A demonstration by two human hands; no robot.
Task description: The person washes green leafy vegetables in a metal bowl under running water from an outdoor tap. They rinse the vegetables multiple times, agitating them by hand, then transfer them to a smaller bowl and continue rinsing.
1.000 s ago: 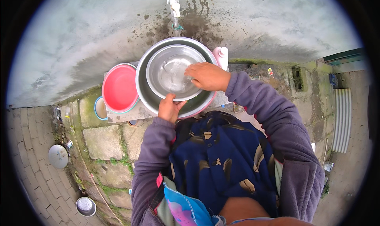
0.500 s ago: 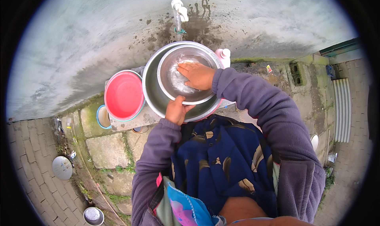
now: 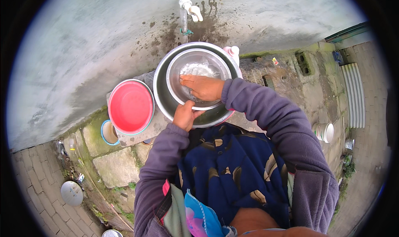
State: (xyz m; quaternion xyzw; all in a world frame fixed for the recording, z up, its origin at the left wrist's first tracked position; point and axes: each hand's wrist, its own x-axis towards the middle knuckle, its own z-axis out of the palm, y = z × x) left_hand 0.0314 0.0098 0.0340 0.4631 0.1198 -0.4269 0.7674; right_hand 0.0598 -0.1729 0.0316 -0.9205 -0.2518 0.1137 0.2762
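Note:
A round metal bowl (image 3: 219, 66) sits inside a larger metal basin (image 3: 160, 89) in front of me. My left hand (image 3: 185, 115) is closed on the bowl's near rim, with the thumb over the edge and the fingers below. Inside the bowl, my right hand (image 3: 203, 88) lies with stretched fingers against the left inner side. Shiny, wet-looking patches show on the bowl's bottom. Nothing is visible in the right hand, though its palm is hidden.
A pink basin (image 3: 131, 107) stands to the left on a stone ledge (image 3: 129, 140), near a blue-rimmed bucket (image 3: 109, 132). Behind the metal basin are a white tap (image 3: 191, 9) and a pinkish bottle (image 3: 233, 52). A white bucket (image 3: 327, 132) and corrugated sheet (image 3: 354, 95) are at right.
My right hand has moved left and nearer to me across the bowl's inside. My left hand still grips the rim. The whole view has turned slightly.

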